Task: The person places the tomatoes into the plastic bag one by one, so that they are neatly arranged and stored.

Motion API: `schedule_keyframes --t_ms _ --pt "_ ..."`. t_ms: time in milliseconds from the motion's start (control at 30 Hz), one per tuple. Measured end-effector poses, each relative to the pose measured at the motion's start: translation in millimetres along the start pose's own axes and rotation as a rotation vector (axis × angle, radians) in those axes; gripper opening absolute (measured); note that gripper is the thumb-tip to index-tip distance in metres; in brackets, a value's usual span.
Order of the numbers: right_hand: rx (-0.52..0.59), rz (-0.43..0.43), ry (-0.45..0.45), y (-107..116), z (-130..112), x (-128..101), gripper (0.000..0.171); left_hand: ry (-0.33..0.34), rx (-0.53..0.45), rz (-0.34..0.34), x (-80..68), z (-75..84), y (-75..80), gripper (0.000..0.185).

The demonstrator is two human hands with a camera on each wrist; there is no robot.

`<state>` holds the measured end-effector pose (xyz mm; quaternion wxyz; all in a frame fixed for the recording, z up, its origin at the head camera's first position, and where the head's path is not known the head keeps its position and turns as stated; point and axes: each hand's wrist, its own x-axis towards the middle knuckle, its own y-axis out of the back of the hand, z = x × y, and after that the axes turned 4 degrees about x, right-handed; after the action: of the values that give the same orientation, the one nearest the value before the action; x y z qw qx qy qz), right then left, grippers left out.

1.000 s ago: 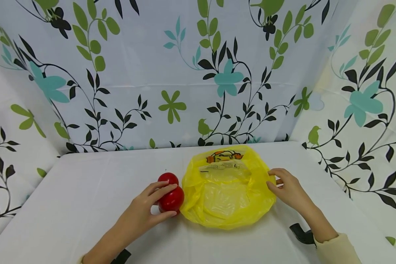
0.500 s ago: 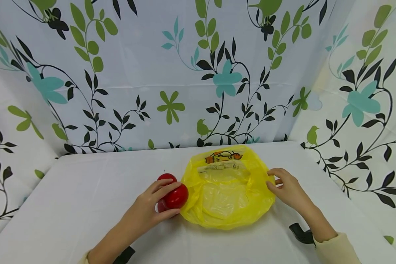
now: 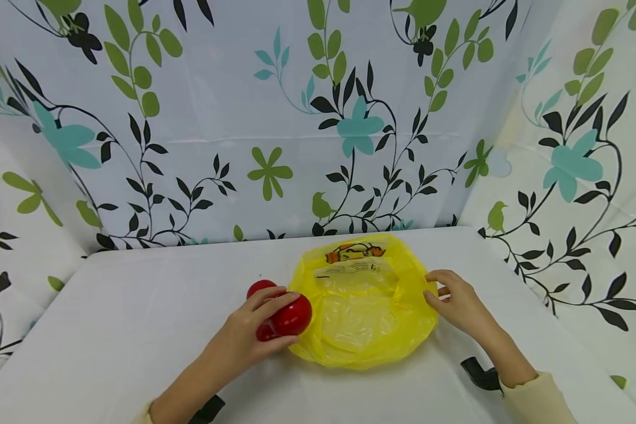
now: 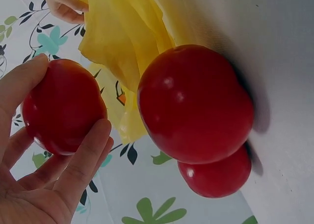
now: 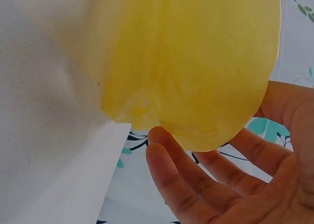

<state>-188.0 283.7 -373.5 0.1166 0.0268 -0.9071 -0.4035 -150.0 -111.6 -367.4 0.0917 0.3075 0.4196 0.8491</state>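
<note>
Red fruit (image 4: 64, 109), glossy, round, pinched in left hand (image 3: 245, 333); right hand (image 3: 460, 299) touches crinkled yellow bag (image 3: 355, 321), grip unclear.

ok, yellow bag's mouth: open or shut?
Open. In the head view the yellow bag gapes wide, its inside showing, with the right hand at its edge.

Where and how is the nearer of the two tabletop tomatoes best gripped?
Probably by its left and right flanks, from above: the near tomato is round and sits on the table, with the far tomato crowding its back. The bag to its right looks soft enough to yield.
</note>
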Motion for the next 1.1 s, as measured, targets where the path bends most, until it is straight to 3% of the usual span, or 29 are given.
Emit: schedule_keyframes --t_ms 200,500,767,1100 --pt "0.001 0.003 0.007 -4 1 1 0.033 0.000 -0.004 -0.013 2.5 4.0 -2.6 0.066" --pt "-0.002 0.002 0.006 -5 1 1 0.033 -0.059 -0.016 -0.002 6.6 6.3 -8.4 0.065" --pt "0.002 -0.002 0.015 -5 1 0 0.033 -0.061 -0.025 -0.058 12.6 12.4 -14.1 0.064" --pt "0.003 -0.002 0.022 -5 1 1 0.033 -0.098 -0.021 -0.079 19.2 16.6 -20.2 0.063"
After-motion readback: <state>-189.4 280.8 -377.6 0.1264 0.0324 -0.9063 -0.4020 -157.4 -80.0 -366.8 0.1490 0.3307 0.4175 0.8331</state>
